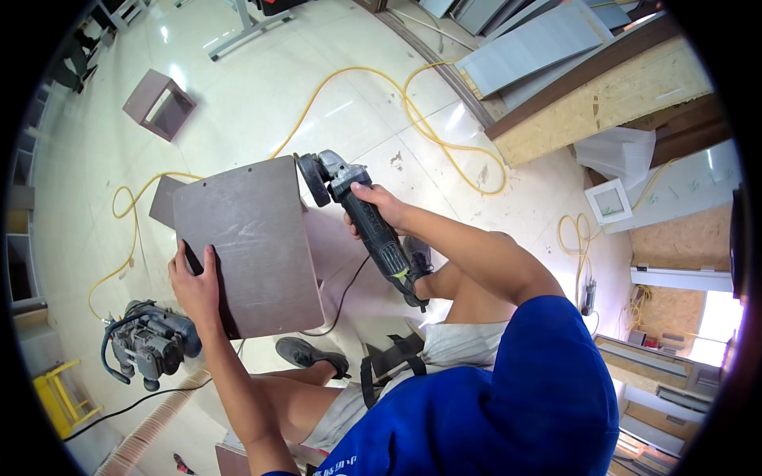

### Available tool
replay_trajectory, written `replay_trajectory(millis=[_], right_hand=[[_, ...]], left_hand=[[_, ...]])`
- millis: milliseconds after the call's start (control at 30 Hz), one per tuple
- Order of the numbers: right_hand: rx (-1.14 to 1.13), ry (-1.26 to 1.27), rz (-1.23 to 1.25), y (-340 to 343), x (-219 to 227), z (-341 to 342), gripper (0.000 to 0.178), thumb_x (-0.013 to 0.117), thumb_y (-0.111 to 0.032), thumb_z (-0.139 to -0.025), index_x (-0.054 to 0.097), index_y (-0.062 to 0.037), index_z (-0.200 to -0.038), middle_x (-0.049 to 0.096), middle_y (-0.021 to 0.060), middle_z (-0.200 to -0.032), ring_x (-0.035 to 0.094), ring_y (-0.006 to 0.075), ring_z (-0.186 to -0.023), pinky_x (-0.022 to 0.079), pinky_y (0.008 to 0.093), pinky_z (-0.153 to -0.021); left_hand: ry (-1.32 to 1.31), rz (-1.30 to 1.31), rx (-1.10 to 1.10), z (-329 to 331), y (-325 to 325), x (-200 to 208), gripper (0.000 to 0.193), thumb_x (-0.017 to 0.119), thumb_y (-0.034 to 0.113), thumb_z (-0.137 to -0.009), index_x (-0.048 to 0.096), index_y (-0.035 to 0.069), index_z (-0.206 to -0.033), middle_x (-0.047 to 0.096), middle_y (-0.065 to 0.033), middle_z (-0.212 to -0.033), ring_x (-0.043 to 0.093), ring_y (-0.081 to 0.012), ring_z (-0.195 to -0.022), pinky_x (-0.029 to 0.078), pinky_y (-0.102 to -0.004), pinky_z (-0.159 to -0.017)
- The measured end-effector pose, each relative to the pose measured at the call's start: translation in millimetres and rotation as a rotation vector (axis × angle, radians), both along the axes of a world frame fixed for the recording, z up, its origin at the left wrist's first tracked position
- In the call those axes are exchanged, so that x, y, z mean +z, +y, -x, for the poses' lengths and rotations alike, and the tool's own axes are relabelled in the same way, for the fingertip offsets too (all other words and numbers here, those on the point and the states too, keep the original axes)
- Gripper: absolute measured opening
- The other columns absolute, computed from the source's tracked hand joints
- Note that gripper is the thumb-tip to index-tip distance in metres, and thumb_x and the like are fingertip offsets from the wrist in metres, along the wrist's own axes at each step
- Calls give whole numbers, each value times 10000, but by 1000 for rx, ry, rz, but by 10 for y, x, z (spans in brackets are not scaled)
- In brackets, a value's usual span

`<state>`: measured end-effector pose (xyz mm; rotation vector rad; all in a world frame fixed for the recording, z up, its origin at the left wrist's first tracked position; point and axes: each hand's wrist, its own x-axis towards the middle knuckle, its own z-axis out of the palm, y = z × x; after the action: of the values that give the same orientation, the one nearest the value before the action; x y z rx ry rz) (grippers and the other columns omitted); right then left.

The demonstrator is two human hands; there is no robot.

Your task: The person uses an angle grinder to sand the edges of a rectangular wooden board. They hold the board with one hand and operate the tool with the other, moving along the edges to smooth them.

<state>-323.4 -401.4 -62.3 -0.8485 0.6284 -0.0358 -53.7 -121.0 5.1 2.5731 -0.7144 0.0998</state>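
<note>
My right hand [376, 211] is wrapped round the black body of an angle grinder [371, 230]. The grinder's disc end is up beside the far right corner of a grey-brown board [250, 250]; I cannot tell whether disc and board touch. The board has pale scuffs on its face and small holes near its edges. My left hand [196, 285] lies at the board's left edge, thumb and fingers apart, with the palm side hidden. What holds the board up from below is mostly out of sight.
An air compressor [151, 341] stands at the left, near a ribbed hose [151, 428]. A yellow air hose [317, 89] loops across the pale tiled floor. Farther off sits a brown open box [160, 105]. Panels [540, 51] are stacked at the far right. A black cord [347, 293] trails past my shoe.
</note>
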Motion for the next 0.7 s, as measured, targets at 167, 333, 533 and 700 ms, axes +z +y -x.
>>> replay_trajectory(millis=[167, 333, 533, 700], right_hand=[[-28, -7, 19, 58, 29, -29, 625, 610, -589, -951, 550, 25, -1049, 665, 169, -846, 705, 253, -699, 620, 412, -638], [-48, 40, 70, 41, 153, -52, 643, 648, -574, -934, 565, 60, -1012, 656, 176, -820, 703, 257, -664, 620, 407, -608], [-44, 41, 121, 53, 53, 15, 624, 660, -556, -934, 566, 55, -1016, 656, 174, -822, 702, 257, -660, 616, 402, -604], [-39, 38, 79, 114, 30, 35, 613, 646, -557, -945, 564, 48, -1007, 656, 167, -824, 699, 254, -667, 615, 402, -611]], left_hand=[[-10, -6, 3, 8, -1, -5, 602, 724, 435, -908, 615, 49, -1357, 624, -193, -1269, 601, -370, -1187, 475, -434, -1003], [21, -1, 20, 19, 8, 41, 599, 728, 429, -904, 617, 53, -1356, 627, -192, -1255, 597, -362, -1191, 470, -433, -1007], [40, 8, 20, 31, -18, 39, 597, 730, 426, -900, 616, 61, -1359, 627, -183, -1242, 602, -357, -1176, 473, -435, -998], [21, -14, 26, 4, 17, -5, 626, 722, 456, -891, 593, 99, -1389, 601, -143, -1232, 616, -338, -1142, 495, -429, -968]])
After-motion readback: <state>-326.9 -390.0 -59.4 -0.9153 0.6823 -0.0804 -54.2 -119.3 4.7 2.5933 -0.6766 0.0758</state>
